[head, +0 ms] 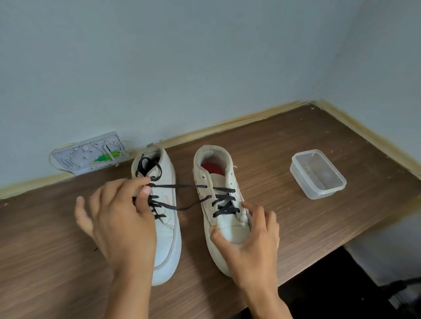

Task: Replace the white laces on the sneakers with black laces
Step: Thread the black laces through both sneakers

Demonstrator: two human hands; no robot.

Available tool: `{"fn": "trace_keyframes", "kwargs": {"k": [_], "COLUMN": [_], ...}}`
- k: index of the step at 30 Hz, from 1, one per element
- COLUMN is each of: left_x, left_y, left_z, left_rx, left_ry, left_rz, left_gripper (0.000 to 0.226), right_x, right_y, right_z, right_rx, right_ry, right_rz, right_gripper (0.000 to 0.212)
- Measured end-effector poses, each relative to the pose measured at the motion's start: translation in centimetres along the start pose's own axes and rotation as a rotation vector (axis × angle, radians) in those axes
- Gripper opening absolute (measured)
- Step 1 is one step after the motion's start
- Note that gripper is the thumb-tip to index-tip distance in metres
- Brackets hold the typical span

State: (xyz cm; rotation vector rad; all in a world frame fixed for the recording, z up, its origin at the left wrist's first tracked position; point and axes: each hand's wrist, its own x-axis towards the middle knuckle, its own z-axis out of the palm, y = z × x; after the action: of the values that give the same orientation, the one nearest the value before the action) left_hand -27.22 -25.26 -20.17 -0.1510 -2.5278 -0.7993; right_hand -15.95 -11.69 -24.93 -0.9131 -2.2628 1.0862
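Two white sneakers stand side by side on the wooden table, toes toward me. The left sneaker (165,227) carries a black lace tied at its top. The right sneaker (218,183) has a black lace (224,200) crossed through its lower eyelets. Two loose ends of that lace (181,186) stretch leftward to my left hand (120,215), which pinches them over the left sneaker. My right hand (250,238) grips the toe of the right sneaker, thumb on one side, fingers on the other.
A clear plastic container (316,174) sits open on the table (265,140) to the right. A flat white plastic panel (92,152) with a green piece leans against the wall behind the left sneaker. The table's right edge drops off close to my right forearm.
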Motion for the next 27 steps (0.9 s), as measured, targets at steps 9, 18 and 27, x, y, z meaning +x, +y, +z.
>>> {"fn": "trace_keyframes", "kwargs": {"k": [9,18,27], "left_x": [-0.9,-0.3,-0.7], "left_y": [3.2,2.3,2.2], "left_z": [1.7,1.1,1.9], "left_rx": [-0.049,0.032,0.069], "left_ry": [-0.174,-0.060,-0.328], "left_rz": [0.266,0.191,0.262], "left_gripper": [0.012,0.015,0.096], "right_x": [0.0,0.0,0.0], "right_y": [-0.3,-0.5,-0.7], "right_z": [0.2,-0.1,-0.6], "right_rx": [-0.015,0.031,0.053], "right_ry": [0.017,-0.012,-0.039], "right_rz": [0.015,0.056,0.063], "right_gripper": [0.071,0.068,0.071]}}
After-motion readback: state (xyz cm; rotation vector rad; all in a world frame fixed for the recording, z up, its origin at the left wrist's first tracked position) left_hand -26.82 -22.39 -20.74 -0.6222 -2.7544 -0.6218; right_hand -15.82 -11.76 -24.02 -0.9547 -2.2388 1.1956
